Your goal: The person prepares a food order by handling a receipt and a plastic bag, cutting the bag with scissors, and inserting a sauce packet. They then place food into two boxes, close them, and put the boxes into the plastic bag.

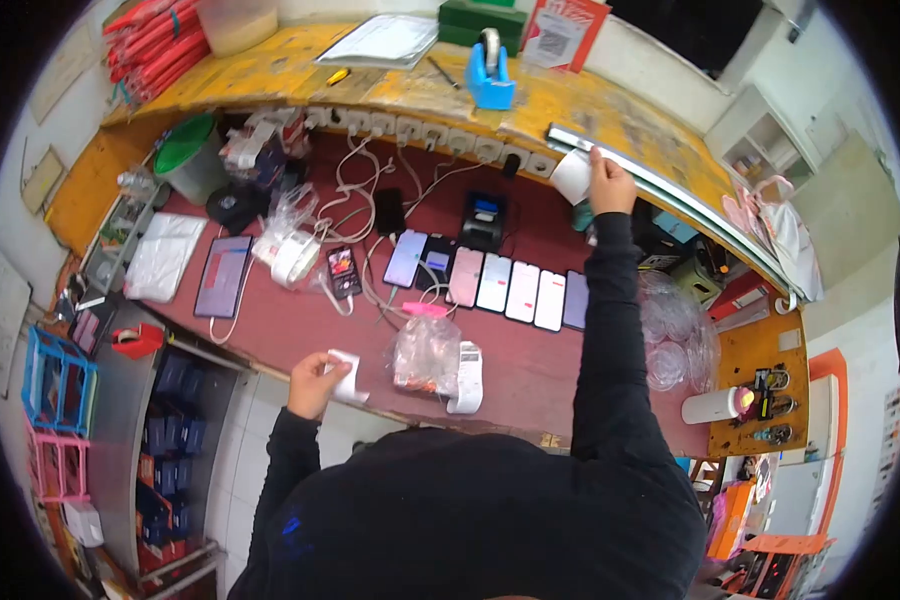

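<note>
White paper slip (347, 380) is pinched between the thumb and fingers of the left hand (316, 384) at the desk's near edge, in the head view. The right hand (611, 184) reaches to the raised shelf's front edge, fingers closed on a second white paper (572, 178). Between them on the desk, a clear plastic bag (426, 345) holds something reddish, hard to make out, with a printed receipt (467, 378) beside it. Below left, a metal cabinet (135, 430) contains dark blue boxes (173, 430). Phones (520, 290) stand in a row across the dark red desktop (530, 370), near tangled white cables (345, 195). The worn yellow shelf (270, 90) carries a blue tape dispenser (490, 88). Pale floor tiles (260, 420) show below.
</note>
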